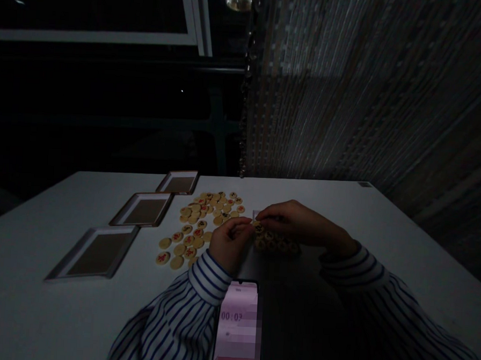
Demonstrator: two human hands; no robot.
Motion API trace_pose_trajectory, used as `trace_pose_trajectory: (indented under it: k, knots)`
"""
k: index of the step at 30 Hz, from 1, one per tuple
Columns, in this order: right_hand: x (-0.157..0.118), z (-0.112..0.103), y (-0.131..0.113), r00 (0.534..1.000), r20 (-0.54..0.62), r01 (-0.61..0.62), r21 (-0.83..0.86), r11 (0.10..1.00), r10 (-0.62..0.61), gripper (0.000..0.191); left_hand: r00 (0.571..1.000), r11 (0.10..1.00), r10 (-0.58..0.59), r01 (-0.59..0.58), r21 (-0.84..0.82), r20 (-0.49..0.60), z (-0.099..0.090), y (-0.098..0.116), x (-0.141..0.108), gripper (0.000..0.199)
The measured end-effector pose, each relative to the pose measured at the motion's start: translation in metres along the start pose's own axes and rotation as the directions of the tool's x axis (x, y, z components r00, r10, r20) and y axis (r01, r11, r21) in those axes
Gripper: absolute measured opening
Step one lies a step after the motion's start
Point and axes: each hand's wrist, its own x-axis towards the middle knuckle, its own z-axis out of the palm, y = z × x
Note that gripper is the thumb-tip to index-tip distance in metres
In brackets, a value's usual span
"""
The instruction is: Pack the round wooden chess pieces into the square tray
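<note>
At the rowed discs (275,245), left hand (229,246) and right hand (297,221) are held half-curled; whether anything is gripped cannot be told.

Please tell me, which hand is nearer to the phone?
Left: the left hand is just beyond the top end of the phone; the right hand is farther away, beyond it and to the right.

The left hand (229,245) and the right hand (292,221) were bare; the long, white fabric sleeves (173,312) carried narrow dark-blue stripes, also on their cuffs (210,278).
</note>
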Motion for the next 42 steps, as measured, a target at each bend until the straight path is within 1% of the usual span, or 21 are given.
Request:
trace_pose_trajectory:
  k: [7, 12, 15, 19, 26, 33, 39, 42]
  knots:
    - [-0.0003, 0.0008, 0.0012, 1.0, -0.003, -0.02, -0.011, 1.0, 0.02, 0.022, 1.0, 0.999, 0.027, -0.027, 0.037, -0.005, 0.001, 0.0018, -0.0012, 0.019]
    - [0.0003, 0.0038, 0.0034, 0.997, -0.06, -0.051, 0.061, 0.997, 0.055, 0.022, 1.0, 1.0, -0.018, 0.018, -0.02, -0.006, 0.0016, 0.0025, -0.0013, 0.023]
    - [0.0011, 0.0062, 0.0044, 0.991, -0.109, -0.075, 0.066, 0.995, 0.082, 0.021, 0.999, 0.997, -0.05, 0.05, -0.059, -0.002, 0.0021, 0.0019, -0.0012, 0.026]
    - [0.0025, 0.0086, 0.0036, 0.987, -0.14, -0.065, 0.078, 0.995, 0.076, 0.021, 0.997, 0.994, -0.077, 0.077, -0.075, -0.006, 0.0025, 0.003, -0.0016, 0.03]
    - [0.0035, 0.0096, 0.0026, 0.987, -0.139, -0.061, 0.11, 0.992, 0.076, 0.02, 0.999, 0.997, -0.039, 0.04, -0.062, 0.01, 0.0002, 0.0019, -0.0012, 0.029]
    - [0.0018, 0.0084, 0.003, 0.99, -0.122, -0.06, 0.12, 0.991, 0.075, 0.021, 1.0, 0.997, -0.013, 0.012, -0.077, -0.014, 0.0021, 0.0063, -0.0022, 0.024]
    - [0.0023, 0.0085, 0.0055, 0.991, -0.117, -0.042, 0.116, 0.992, 0.056, 0.021, 1.0, 0.997, 0.013, -0.015, -0.069, -0.023, 0.0016, 0.0068, -0.002, 0.021]
    - [0.0021, 0.0084, 0.0051, 0.991, -0.115, -0.053, 0.114, 0.992, 0.066, 0.021, 1.0, 0.998, 0.026, -0.027, -0.056, -0.016, 0.001, 0.0066, -0.0019, 0.02]
